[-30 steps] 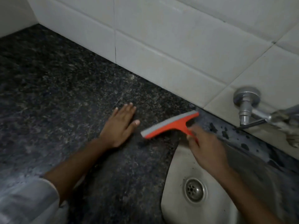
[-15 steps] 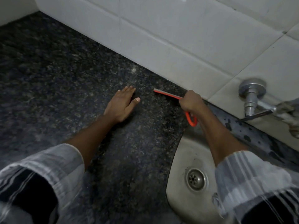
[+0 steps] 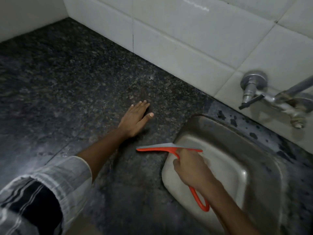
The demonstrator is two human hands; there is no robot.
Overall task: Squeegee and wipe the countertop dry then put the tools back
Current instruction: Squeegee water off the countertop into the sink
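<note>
Squeegee (image 3: 169,148): orange frame, grey blade, orange loop handle. Head view only, so one view to log.

Position now: blade edge lies across the lip where the dark granite surface (image 3: 67,99) meets the steel sink (image 3: 237,167). Left tip of the blade is over the stone, right tip over the basin. Whether the blade actually touches the stone I cannot tell; some motion blur.

Right hand (image 3: 191,170): closed around the handle stem just behind the blade, with the loop end sticking out past the wrist over the basin.

Left hand (image 3: 135,119): flat on the surface, palm down, fingers together and extended, thumb out; holding nothing. It sits beyond the blade, toward the tiled wall (image 3: 186,39), apart from the squeegee.

Change: half a second ago the blade was up at the foot of the wall, near the tile joint; it is now at the sink edge. The left hand has not shifted. Reads as one pull stroke completed, wall to basin, sending water into the sink.

Meaning for the task (judgement): squeegee phase under way, not finished. The broad left part of the surface looks unswept; a pale sheen shows at lower left, possibly wetness, cannot confirm. No cloth in view, so the wipe step and returning the tools remain.

Other: tap (image 3: 254,89) on the wall above the sink; no water seen running. Dark blotches on the strip behind the sink, nature unclear.
</note>
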